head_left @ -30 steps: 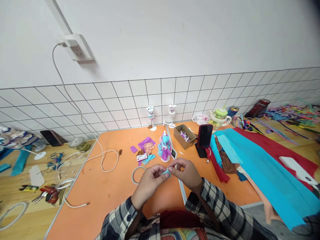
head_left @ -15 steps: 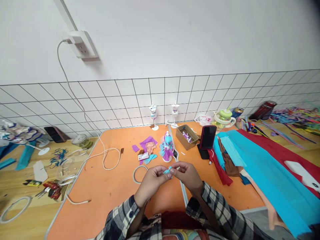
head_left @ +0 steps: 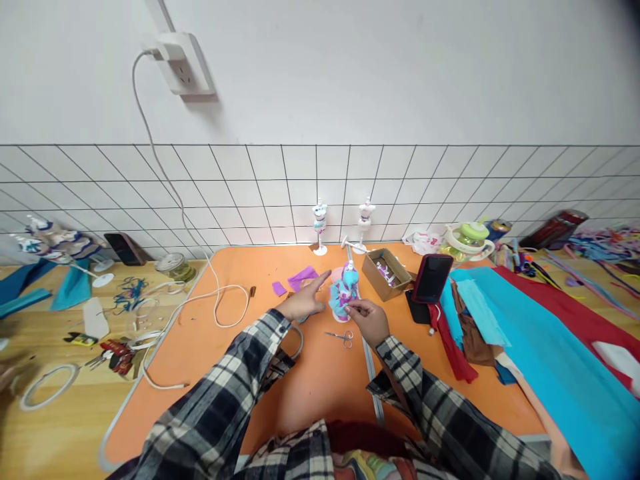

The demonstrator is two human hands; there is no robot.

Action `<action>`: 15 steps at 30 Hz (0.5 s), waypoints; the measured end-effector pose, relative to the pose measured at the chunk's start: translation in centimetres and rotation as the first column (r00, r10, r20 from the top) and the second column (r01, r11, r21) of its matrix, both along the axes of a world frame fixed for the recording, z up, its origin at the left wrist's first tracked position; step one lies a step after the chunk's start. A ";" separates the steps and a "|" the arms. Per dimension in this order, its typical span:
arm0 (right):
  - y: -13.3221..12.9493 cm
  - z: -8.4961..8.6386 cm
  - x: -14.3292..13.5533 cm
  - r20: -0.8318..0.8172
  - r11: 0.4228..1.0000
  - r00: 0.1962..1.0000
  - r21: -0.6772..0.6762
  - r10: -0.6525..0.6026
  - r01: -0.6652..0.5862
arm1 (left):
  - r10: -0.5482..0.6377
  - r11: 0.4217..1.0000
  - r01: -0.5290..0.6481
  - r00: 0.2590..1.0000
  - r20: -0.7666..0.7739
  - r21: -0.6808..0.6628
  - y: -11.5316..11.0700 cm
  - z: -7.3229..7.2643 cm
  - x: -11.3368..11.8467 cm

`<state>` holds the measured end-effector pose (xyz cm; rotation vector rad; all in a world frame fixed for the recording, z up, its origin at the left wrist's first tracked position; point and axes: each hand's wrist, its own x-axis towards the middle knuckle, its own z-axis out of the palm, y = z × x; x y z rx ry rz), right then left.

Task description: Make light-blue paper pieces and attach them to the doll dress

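Note:
A miniature dress form (head_left: 344, 287) in a light-blue and purple ruffled dress stands on the orange table. At the dress's lower right, my right hand (head_left: 369, 321) is closed, its thumb and fingertips pinching a small light-blue crepe paper piece (head_left: 339, 306) against the skirt. To the left, my left hand (head_left: 303, 300) holds nothing; its index finger stretches forward, the thumb apart, just beside the dress. Under and behind that hand lie purple scraps (head_left: 303, 277), partly hidden. Small scissors (head_left: 344, 337) rest in front of the dress form.
Two white dress forms, one patterned (head_left: 320, 227) and one plainer (head_left: 365, 227), stand by the wall. Right of the dress are a cardboard box (head_left: 385, 288), a phone on a stand (head_left: 432, 279) and long blue sheets (head_left: 550, 340). A white cable (head_left: 220, 307) loops on the left.
Both hands have moved forward from the table's front to the dress, and apart. The left has let go of the small blue piece, now at the skirt. Scissors are now uncovered.

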<state>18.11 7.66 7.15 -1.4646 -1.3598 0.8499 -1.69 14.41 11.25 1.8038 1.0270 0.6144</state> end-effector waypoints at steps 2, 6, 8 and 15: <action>0.2 -0.7 -0.3 0.038 1.000 0.999 0.001 -0.028 0.028 | -0.064 0.998 0.064 0.998 -0.003 -0.008 0.8 -0.4 0.8; 0.4 -1.5 -0.1 0.117 0.996 0.990 0.027 -0.084 0.082 | -0.175 0.984 0.175 0.984 -0.018 -0.012 1.6 -1.1 2.0; 0.4 -1.7 0.1 0.145 0.994 0.984 0.043 -0.102 0.097 | -0.197 0.980 0.197 0.980 -0.032 -0.004 1.8 -1.4 2.3; -0.2 -1.5 0.6 0.226 0.994 0.973 0.108 -0.051 0.027 | -0.111 0.991 0.120 0.985 -0.135 0.066 1.7 -2.1 2.8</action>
